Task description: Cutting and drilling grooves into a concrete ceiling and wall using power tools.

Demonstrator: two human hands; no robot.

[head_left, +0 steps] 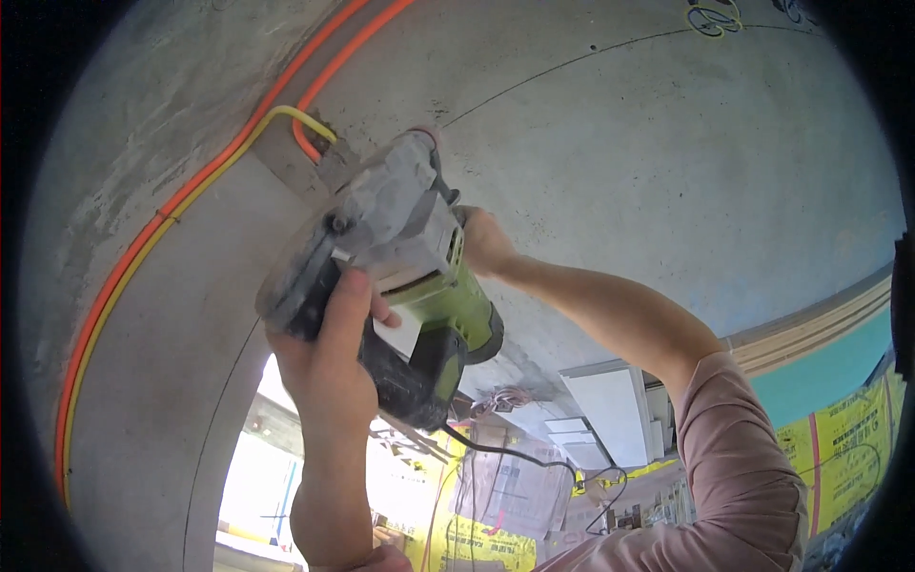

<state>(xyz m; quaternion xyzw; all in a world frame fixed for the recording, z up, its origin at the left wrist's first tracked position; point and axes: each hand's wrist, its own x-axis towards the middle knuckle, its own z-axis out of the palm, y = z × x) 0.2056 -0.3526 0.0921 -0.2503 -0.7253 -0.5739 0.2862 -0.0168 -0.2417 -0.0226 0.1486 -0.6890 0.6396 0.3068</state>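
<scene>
A dusty grey-and-green wall chaser (448, 305) is raised with its grey guard close to the bare grey concrete surface (648, 153); the guard hides whether its blades touch. My left hand (329, 353) is closed round the black handle part at its lower left, thumb laid upward along it. On the tool's far right side, my right hand (484, 243) grips it near the guard, most of its fingers hidden behind the body. A black power cord (505, 453) runs from the rear handle down to the right. A thin dark line (562, 65) marks the concrete beyond the guard.
Orange conduits (195, 181) and a yellow conduit (143, 250) run along the concrete at left, ending near the guard. Coiled wires (713, 17) hang at the top right. Below are a bright window opening (257, 477), white panels (610, 410), stacked boards (810, 334) and yellow printed sheeting (848, 439).
</scene>
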